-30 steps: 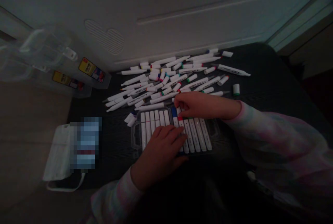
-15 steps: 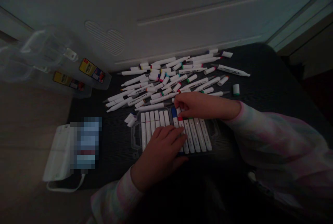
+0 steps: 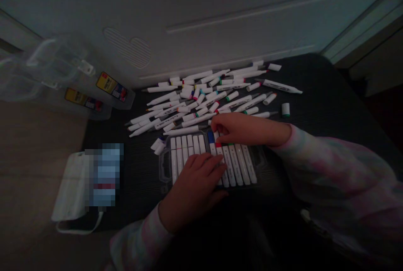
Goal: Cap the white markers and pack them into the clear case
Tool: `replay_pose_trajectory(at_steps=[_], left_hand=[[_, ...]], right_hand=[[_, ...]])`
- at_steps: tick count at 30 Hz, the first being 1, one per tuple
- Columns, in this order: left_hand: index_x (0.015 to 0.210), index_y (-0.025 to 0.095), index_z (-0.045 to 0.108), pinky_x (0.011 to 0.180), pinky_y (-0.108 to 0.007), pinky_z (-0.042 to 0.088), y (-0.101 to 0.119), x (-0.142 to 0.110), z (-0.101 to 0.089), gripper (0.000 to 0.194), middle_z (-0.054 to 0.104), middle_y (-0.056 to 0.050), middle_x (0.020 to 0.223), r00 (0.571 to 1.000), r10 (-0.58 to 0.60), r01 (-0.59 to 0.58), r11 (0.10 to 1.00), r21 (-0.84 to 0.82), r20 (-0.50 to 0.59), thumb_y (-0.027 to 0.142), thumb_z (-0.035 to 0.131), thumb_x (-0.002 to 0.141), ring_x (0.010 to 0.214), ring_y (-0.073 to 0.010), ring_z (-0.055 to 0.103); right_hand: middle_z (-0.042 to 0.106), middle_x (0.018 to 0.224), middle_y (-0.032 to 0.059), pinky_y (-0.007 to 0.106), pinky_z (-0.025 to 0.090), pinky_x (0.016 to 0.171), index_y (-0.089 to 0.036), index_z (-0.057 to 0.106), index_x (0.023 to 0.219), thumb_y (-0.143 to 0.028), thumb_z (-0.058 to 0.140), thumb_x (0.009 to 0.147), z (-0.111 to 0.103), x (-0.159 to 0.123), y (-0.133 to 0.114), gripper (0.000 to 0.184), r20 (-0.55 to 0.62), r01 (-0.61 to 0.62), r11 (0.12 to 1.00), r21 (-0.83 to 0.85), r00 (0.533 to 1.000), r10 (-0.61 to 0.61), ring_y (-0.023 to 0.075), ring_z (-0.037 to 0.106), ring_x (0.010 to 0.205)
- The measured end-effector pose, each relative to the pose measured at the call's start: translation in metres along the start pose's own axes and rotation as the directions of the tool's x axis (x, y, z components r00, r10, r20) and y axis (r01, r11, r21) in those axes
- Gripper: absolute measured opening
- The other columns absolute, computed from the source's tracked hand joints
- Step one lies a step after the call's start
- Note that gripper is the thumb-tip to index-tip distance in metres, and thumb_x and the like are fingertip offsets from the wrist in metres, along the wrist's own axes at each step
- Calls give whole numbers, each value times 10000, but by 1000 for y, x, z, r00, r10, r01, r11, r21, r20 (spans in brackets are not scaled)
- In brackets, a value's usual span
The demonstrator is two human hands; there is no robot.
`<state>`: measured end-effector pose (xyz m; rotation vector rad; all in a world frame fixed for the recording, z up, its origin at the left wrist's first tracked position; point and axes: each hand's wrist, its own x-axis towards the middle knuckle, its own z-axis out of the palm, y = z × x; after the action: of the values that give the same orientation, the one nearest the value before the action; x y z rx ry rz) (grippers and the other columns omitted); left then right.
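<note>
A clear plastic case [image 3: 164,169] lies open on the dark table, with white markers side by side in both halves. My left hand [image 3: 193,185] rests palm down across the middle of the case, fingers stretched over the markers. At the far edge of the right half, my right hand [image 3: 233,128] is closed in a pinch at the capped end of a white marker with a red band [image 3: 218,144]. Just left of that marker is one with a blue band [image 3: 210,138]. My right fingers partly cover the cap, and my left hand hides some marker bodies.
Uncapped markers and loose caps [image 3: 204,101] are heaped behind the case. One green-rimmed cap [image 3: 285,110] stands apart at right. Two clear cases [image 3: 122,101] stand at the left. A phone with a blurred screen [image 3: 108,174] and a white cable [image 3: 78,231] lie at front left.
Both hands keep nearly the same place and pose. The view has shifted very slightly; no marker or cap has visibly changed place.
</note>
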<state>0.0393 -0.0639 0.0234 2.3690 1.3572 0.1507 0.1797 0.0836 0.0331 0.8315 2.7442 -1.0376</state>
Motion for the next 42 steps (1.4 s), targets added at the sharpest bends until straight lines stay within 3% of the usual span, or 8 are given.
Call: replay_pose_trajectory(at_steps=[18,21,24,27,30,32,36,42], left_hand=[[1121,177,494,896,-422,369,-2,0,-1,453,528,-83,1187,1000,3,-4,1000,-28,-23,377,601,729,1097,-250,420],[1126,185,498,907,-425,369,-11,-12,-8,415,534,-85,1170,993,-80,79,997,-24,-90,391,546,769,1083,-243,435],[1043,174,540,860,-396,414,-27,-32,-15,290,582,-84,1041,928,-287,291,957,-16,-237,343,468,819,992,-219,502],[925,176,576,799,-374,453,-41,-53,-18,284,610,-69,914,775,-548,552,830,-86,-314,389,421,818,890,-217,557],[886,182,580,745,-344,476,-47,-65,-17,320,631,-53,865,618,-746,715,664,-216,-249,438,411,795,814,-210,592],[902,183,579,698,-318,485,-47,-65,-16,344,647,-46,853,551,-819,758,572,-312,-161,458,412,782,766,-199,608],[943,162,579,682,-291,479,-47,-59,-19,394,669,-53,841,509,-859,753,471,-460,-46,478,428,761,761,-195,625],[935,160,579,634,-302,472,-59,-58,-23,412,672,-40,774,511,-855,736,385,-556,84,486,476,705,672,-202,623]], right_hand=[[543,699,12,209,300,536,-143,527,847,-193,554,675,3,1,1,182,-21,6,1000,-2,1000,-6,107,456,584],[539,705,12,209,300,539,-146,526,849,-183,549,669,3,1,3,184,-20,17,1000,12,1000,-17,109,457,597],[534,709,10,206,301,539,-151,524,841,-181,539,671,4,1,4,174,-8,17,999,36,1000,-16,107,452,604],[528,701,8,209,302,532,-151,520,813,-211,528,700,2,1,3,128,3,2,998,57,1000,-2,102,442,592],[530,679,6,215,315,525,-151,515,798,-265,503,744,-1,0,2,126,28,-12,992,125,1000,8,101,449,577],[541,686,8,221,336,536,-153,517,805,-290,478,768,-6,-2,1,147,37,-12,985,175,999,5,106,470,589],[543,706,8,238,366,567,-165,521,826,-343,431,805,-26,-16,-4,201,-91,-41,981,191,994,59,117,488,618],[571,771,38,272,402,625,-165,532,854,-400,378,827,-39,-60,-4,282,-259,-234,953,195,925,280,152,530,690]])
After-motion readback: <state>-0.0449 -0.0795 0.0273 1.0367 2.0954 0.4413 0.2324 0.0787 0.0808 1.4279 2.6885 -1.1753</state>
